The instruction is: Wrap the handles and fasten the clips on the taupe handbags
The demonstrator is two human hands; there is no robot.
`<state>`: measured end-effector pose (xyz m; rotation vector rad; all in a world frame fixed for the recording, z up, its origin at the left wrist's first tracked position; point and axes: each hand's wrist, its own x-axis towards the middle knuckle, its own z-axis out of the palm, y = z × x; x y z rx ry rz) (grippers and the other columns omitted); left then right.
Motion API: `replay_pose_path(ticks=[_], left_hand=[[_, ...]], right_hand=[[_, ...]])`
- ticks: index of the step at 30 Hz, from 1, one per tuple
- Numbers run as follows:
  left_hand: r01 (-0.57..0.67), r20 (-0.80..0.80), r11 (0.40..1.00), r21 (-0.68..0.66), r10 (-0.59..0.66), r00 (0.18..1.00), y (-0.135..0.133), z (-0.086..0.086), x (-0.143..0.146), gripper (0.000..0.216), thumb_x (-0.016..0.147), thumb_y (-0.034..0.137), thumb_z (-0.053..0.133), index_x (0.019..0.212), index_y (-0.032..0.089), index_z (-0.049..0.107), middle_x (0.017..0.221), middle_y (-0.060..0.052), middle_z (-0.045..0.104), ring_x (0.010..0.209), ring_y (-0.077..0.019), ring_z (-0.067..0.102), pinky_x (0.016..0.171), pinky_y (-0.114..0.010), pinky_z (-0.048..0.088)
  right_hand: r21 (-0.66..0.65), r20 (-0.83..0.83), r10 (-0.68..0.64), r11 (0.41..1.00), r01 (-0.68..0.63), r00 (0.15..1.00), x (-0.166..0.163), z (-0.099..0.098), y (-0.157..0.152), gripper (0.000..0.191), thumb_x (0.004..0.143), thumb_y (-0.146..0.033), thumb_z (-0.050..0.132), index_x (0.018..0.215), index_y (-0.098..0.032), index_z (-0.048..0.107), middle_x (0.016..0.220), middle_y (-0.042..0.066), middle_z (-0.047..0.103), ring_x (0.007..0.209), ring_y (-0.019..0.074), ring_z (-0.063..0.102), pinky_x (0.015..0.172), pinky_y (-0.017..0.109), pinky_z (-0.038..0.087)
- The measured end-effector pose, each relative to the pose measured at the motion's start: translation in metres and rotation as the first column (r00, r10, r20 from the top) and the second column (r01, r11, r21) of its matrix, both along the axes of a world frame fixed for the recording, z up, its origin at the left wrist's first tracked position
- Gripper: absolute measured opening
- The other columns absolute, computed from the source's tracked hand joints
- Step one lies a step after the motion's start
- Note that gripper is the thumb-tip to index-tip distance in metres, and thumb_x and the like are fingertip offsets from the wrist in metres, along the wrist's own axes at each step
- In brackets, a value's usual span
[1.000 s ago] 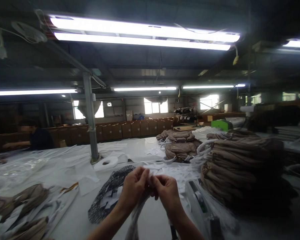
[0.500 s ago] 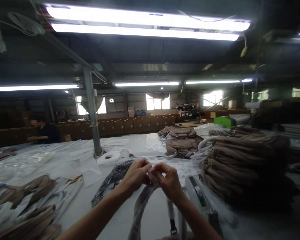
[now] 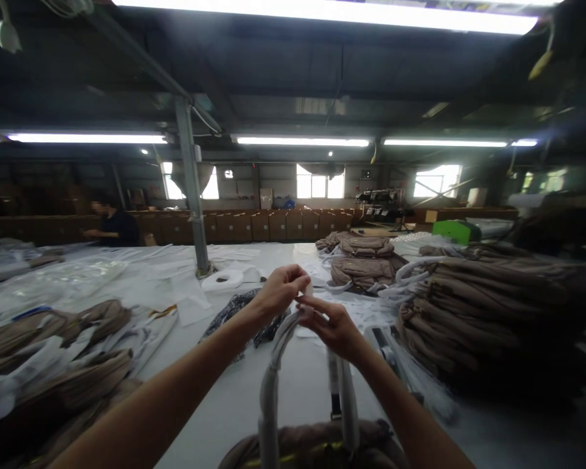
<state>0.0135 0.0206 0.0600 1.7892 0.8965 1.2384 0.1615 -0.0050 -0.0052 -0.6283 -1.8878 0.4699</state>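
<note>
A brown bag [image 3: 317,435] stands upright at the bottom of the view, its handle [image 3: 269,391] arching up in white wrapping. At the top of that arch my right hand [image 3: 333,329] is closed, fingertips pinching the wrapped handle. My left hand [image 3: 284,288] is just above and to the left, thumb and fingers pinched together. A small whitish strip [image 3: 309,286] shows at its fingertips; whether it is tape or wrapping I cannot tell. A strap with a dark buckle [image 3: 336,407] hangs behind the handle.
Brown bags [image 3: 488,319] are piled high at the right, others [image 3: 364,270] lie beyond my hands, and more [image 3: 102,319] at the left. A black-and-white patterned cloth [image 3: 234,312], a white roll [image 3: 222,280] and a metal post [image 3: 191,189] stand ahead. Another person [image 3: 114,218] is far left.
My left hand has moved up, away from my right hand, with the whitish strip at its fingertips. The view has tilted down, and the bag's top now shows below the handle.
</note>
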Motion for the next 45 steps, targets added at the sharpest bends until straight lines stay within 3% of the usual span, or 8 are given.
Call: replay_pose_path(ticks=[6,13,24,27,33,38,41,45], left_hand=[[-0.176,0.137,0.983,-0.054,0.182,0.974,0.021,-0.009,-0.006,0.015,0.073,0.026,0.060,0.063,0.016,0.053,0.046,0.007,0.043,0.040,-0.0061,0.035,0.041,-0.020,0.024],[-0.309,0.119,0.924,-0.224,0.341,0.933,0.052,-0.027,-0.043,0.033,0.080,0.049,0.055,0.085,0.018,0.050,0.080,-0.002,0.058,0.060,-0.0105,0.057,0.056,-0.022,0.042],[-0.249,-0.344,0.802,-0.542,0.058,0.937,-0.085,-0.193,-0.127,0.043,0.077,0.056,0.055,0.099,0.019,0.061,0.085,-0.004,0.065,0.078,-0.0214,0.060,0.066,-0.029,0.046],[-0.148,-0.477,0.894,-0.423,-0.081,0.875,-0.114,-0.219,-0.121,0.034,0.075,0.037,0.062,0.104,0.020,0.057,0.102,-0.003,0.063,0.096,-0.0220,0.057,0.086,-0.032,0.044],[-0.228,-0.620,0.958,-0.174,0.073,0.781,-0.129,-0.254,-0.112,0.031,0.069,0.014,0.057,0.099,0.021,0.055,0.122,-0.010,0.052,0.114,-0.0274,0.050,0.097,-0.042,0.040],[-0.158,-0.626,0.984,-0.087,0.069,0.777,-0.124,-0.262,-0.116,0.019,0.078,0.019,0.054,0.096,0.022,0.057,0.132,-0.010,0.051,0.122,-0.0273,0.044,0.104,-0.042,0.035],[-0.142,-0.586,0.975,-0.170,0.016,0.810,-0.121,-0.244,-0.122,0.010,0.083,0.028,0.052,0.089,0.021,0.056,0.098,-0.004,0.066,0.094,-0.0227,0.059,0.084,-0.033,0.045],[-0.093,-0.468,0.945,-0.312,-0.067,0.881,-0.119,-0.218,-0.134,0.022,0.083,0.037,0.054,0.070,0.020,0.049,0.067,0.005,0.057,0.067,-0.0154,0.054,0.060,-0.023,0.042]], right_hand=[[0.010,0.101,-0.021,1.000,0.020,0.995,-0.012,-0.003,-0.003,0.021,0.089,-0.030,0.052,0.093,-0.021,0.070,0.083,0.003,0.071,0.077,0.0161,0.065,0.075,0.026,0.048],[0.039,0.247,-0.345,0.937,0.346,0.906,0.004,-0.060,0.008,0.063,0.083,-0.026,0.057,0.140,-0.013,0.034,0.141,0.017,0.040,0.131,0.0270,0.035,0.107,0.045,0.031],[-0.262,0.680,-0.333,0.722,0.641,0.653,0.101,-0.190,-0.099,0.050,0.085,-0.040,0.050,0.126,-0.012,0.053,0.128,0.016,0.055,0.116,0.0296,0.053,0.098,0.040,0.043],[-0.215,0.695,-0.341,0.742,0.635,0.633,0.101,-0.199,-0.106,0.042,0.082,-0.032,0.053,0.121,-0.015,0.056,0.126,0.014,0.055,0.116,0.0285,0.051,0.099,0.041,0.041],[-0.080,0.703,-0.389,0.788,0.610,0.595,0.100,-0.208,-0.100,0.019,0.079,-0.025,0.056,0.097,-0.020,0.059,0.122,0.011,0.058,0.120,0.0309,0.046,0.094,0.046,0.039],[-0.001,0.662,-0.427,0.822,0.570,0.616,0.104,-0.218,-0.100,0.016,0.085,-0.029,0.053,0.097,-0.019,0.054,0.119,0.013,0.059,0.120,0.0292,0.048,0.093,0.046,0.039],[-0.007,0.638,-0.432,0.825,0.566,0.638,0.104,-0.214,-0.100,0.015,0.086,-0.031,0.053,0.095,-0.019,0.052,0.104,0.010,0.064,0.102,0.0271,0.058,0.090,0.045,0.041],[-0.018,0.592,-0.454,0.819,0.574,0.666,0.102,-0.207,-0.104,0.013,0.087,-0.031,0.052,0.096,-0.021,0.051,0.094,0.006,0.064,0.093,0.0250,0.060,0.088,0.043,0.043]])
